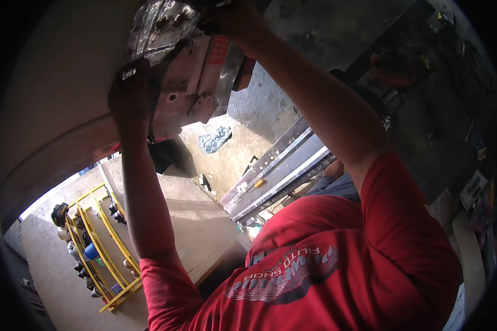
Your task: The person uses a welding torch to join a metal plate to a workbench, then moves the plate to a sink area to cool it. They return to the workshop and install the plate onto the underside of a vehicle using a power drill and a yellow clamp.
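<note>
Right hand (232, 21): partly cut by the top edge; what is gripped cannot be told.
Left hand (130, 83): darkened by shadow, upper left; the finger positions are not clearly seen.
Metal panel (190, 74): its upper part is cut off.
Yellow rack (120, 295): partly hidden by the left forearm (146, 193).
Round reddish object (392, 67): blurred in darkness, upper right.
</note>
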Demonstrator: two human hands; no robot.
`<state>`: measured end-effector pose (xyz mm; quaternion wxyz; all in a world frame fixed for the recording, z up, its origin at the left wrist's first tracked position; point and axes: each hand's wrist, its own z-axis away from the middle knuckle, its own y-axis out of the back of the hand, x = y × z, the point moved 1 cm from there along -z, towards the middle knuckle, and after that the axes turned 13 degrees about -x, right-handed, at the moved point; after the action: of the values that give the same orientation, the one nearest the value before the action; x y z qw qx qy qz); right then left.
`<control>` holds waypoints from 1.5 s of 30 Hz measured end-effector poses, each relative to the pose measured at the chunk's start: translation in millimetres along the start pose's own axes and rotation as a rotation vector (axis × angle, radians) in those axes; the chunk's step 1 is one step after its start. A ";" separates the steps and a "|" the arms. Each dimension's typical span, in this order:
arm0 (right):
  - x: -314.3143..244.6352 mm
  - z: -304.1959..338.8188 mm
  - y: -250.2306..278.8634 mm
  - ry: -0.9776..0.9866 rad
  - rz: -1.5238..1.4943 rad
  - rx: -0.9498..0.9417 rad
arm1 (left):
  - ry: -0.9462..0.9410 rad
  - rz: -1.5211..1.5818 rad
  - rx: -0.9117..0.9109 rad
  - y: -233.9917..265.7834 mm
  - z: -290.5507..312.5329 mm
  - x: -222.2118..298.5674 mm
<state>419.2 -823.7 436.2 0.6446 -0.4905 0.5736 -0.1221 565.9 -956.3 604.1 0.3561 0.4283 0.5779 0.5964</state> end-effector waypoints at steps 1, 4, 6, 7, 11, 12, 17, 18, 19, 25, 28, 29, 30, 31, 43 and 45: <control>7.6 -1.5 2.0 -0.011 0.010 0.015 | -0.065 -0.198 -0.047 -1.6 2.4 -2.2; 20.6 -1.1 4.2 -0.049 0.067 0.024 | -0.275 -0.575 -0.184 -5.6 19.6 -18.7; 13.2 15.1 -0.1 -0.089 0.144 -0.017 | -0.430 -0.532 -0.271 -9.8 38.9 -38.0; 16.2 17.0 2.6 -0.032 0.261 -0.027 | -0.317 -0.561 -0.403 -3.2 50.5 -3.3; 29.3 33.4 1.2 -0.007 0.358 -0.094 | -0.609 -0.635 -0.037 -18.5 62.7 -31.8; 32.1 38.7 -1.3 -0.052 0.289 -0.117 | -0.456 -0.454 -0.087 -20.5 71.4 -27.6; 53.6 49.1 -0.2 -0.067 0.128 -0.109 | -0.066 0.034 -0.102 -13.4 108.3 -7.0; 62.4 49.5 2.5 -0.053 0.147 -0.097 | -0.058 0.072 -0.087 -15.5 111.1 -10.4; 67.1 54.7 -0.9 -0.092 0.111 -0.103 | -0.039 0.107 -0.072 -16.7 118.1 -15.1; 107.3 72.2 -13.4 -0.225 0.093 -0.095 | -0.264 -0.163 0.126 -27.9 116.9 -24.5; 127.0 65.9 -11.9 -0.081 0.289 -0.074 | -0.235 -0.237 0.182 -30.7 105.7 -26.0; 132.4 64.2 -10.6 0.086 0.417 -0.053 | -0.209 -0.216 0.215 -33.1 99.1 -23.4; 138.4 61.6 -7.2 0.085 0.444 -0.042 | -0.185 -0.195 0.247 -35.2 92.4 -21.9; 141.6 62.2 -9.4 0.073 0.463 -0.043 | -0.164 -0.270 0.254 -36.0 91.4 -25.5; 132.2 43.0 -15.4 0.295 1.436 -0.174 | -0.182 -0.664 0.346 -62.8 77.8 -55.2; 129.6 45.6 -22.4 0.149 1.425 -0.197 | -0.215 -0.683 0.362 -65.2 78.1 -56.1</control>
<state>507.9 -905.5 366.8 0.4795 -0.0434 0.8049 0.3469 654.7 -972.7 531.0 0.5111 0.3274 0.7423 0.2839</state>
